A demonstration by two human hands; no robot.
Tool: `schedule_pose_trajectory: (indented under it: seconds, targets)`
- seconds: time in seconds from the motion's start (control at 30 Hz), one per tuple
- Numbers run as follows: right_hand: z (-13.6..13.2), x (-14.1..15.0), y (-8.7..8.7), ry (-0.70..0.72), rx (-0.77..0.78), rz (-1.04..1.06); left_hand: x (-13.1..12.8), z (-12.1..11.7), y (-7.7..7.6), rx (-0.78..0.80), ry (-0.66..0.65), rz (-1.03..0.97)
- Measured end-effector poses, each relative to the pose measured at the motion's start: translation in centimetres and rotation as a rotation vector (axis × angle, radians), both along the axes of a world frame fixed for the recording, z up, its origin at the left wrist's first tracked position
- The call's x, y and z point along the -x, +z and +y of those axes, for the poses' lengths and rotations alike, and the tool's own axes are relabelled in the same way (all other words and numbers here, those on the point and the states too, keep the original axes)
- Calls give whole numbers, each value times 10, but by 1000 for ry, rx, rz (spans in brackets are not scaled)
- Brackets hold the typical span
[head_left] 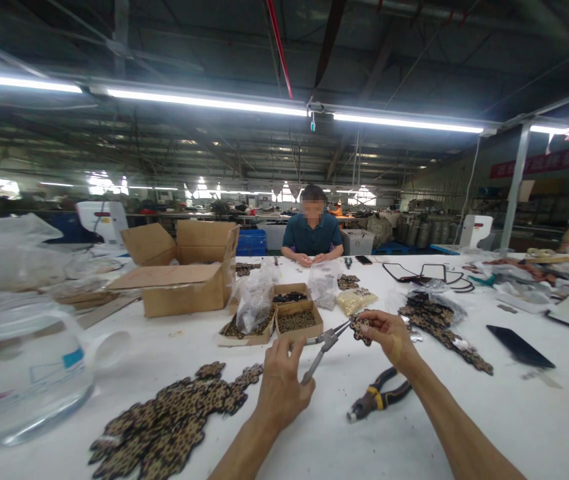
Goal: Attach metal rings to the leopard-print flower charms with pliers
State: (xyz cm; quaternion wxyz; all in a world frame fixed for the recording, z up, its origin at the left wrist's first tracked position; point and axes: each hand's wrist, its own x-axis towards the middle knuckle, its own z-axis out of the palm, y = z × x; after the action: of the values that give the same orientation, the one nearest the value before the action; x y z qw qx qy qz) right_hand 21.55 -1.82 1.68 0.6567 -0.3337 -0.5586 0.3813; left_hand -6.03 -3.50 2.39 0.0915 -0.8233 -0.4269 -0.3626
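Observation:
My left hand is closed around the handles of slim metal pliers, whose jaws point up and right. The jaw tips meet a small leopard-print piece that my right hand pinches between its fingers. Both hands hover above the white table. A spread of leopard-print pieces lies on the table to the lower left of my left hand. Black-and-yellow handled pliers rest on the table just below my right wrist.
Small cardboard trays of beads and plastic bags sit ahead. An open cardboard box stands back left, a clear plastic jug near left. More leopard pieces and a black phone lie right. A person sits across the table.

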Motion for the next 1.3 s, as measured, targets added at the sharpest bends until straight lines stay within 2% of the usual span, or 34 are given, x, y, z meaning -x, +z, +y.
schedule_pose_trajectory:
  seconds: [0.53, 0.83, 1.17, 1.3]
  targets:
    - [1, 1, 3, -40, 19, 17, -1, -1, 2, -83, -3, 8]
    - [-1, 3, 6, -111, 45, -38, -2, -3, 8, -239, 94, 100]
    - [0, 8, 3, -74, 150, 86, -2, -5, 7, -296, 162, 174]
    - [-1, 13, 5, -128, 141, 17, -3, -6, 5, -296, 165, 140]
